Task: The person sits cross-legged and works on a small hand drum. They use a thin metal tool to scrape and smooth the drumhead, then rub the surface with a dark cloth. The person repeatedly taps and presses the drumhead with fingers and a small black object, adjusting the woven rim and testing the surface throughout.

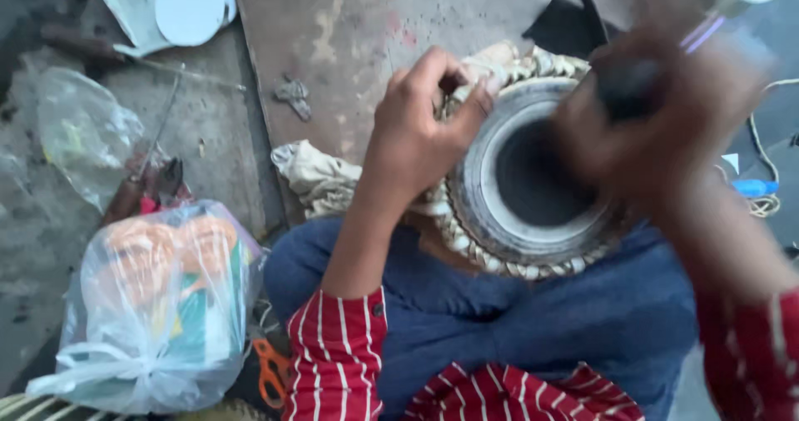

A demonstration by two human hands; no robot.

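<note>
A round drum [499,221] with a pale head, a black centre patch and a braided strap rim rests in my lap against my blue trousers. My left hand [420,130] grips the drum's far left rim, fingers curled over the braid. My right hand [657,121] is blurred by motion over the drum's right side and is closed around a dark object [628,88] that I cannot identify. Both sleeves are red with white stripes.
A knotted clear plastic bag [158,304] with orange and green contents lies at my left knee. Pliers [154,184] and another plastic bag [79,130] lie on the concrete floor. A white round lid [190,5] is top left, a crumpled cloth [312,175] beside the drum.
</note>
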